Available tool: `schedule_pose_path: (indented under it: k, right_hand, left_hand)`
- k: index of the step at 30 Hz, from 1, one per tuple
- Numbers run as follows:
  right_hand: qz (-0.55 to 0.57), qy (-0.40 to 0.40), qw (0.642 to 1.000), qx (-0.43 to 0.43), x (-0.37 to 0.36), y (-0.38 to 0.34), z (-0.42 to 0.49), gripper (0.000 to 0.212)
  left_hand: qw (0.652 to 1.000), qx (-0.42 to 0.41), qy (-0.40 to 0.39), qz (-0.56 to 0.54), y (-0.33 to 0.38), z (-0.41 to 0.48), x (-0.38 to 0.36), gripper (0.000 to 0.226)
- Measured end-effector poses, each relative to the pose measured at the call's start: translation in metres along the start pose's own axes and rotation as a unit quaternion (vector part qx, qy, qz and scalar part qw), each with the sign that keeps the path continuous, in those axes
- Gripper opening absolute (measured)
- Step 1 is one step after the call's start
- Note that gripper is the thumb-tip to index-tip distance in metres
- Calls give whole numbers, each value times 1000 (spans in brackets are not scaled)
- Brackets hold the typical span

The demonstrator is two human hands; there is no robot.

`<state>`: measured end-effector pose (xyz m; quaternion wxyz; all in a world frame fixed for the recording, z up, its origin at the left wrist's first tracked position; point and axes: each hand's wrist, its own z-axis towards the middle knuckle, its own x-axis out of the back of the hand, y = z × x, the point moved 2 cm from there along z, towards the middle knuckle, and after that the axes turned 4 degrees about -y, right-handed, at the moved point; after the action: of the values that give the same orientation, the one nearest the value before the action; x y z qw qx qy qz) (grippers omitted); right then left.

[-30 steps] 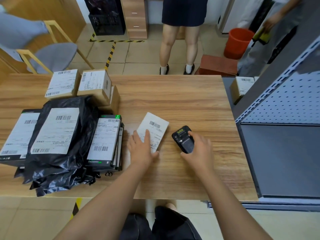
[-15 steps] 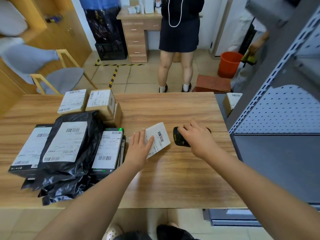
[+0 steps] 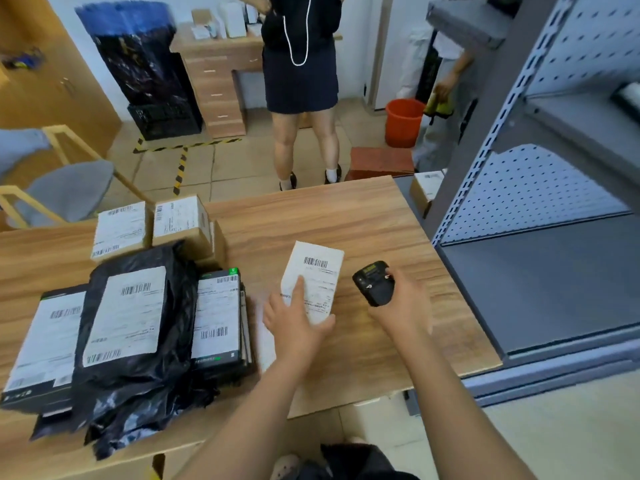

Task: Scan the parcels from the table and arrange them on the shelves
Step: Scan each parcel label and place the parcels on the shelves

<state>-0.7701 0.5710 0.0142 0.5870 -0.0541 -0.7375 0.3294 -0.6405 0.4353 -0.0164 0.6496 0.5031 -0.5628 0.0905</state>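
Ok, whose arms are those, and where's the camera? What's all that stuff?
No machine here. The arms belong to a person wearing a camera on their head, so the picture looks down at their own hands. The left hand lies on a flat white parcel with a barcode label. The right hand has its grip round a small black scanner. On the wooden table, a black bag parcel and cardboard boxes wait. Grey shelves stand to the right.
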Motion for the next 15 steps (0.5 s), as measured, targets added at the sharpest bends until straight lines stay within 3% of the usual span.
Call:
schedule_pose_path:
  k: [5,9,15]
  right_hand:
    - [91,76,987,-105,-14,25,-63,72]
    - [102,147,964,-197,-4,45,-112,77]
    - [94,246,915,-304,22,97,-192,60]
  left_hand:
    - [991,-122,-48,11,10,-18,-14,99]
    - [978,-183,-98,28,26,-38,-29,100]
    - [927,-317,-195,39,67,-99,-60,96]
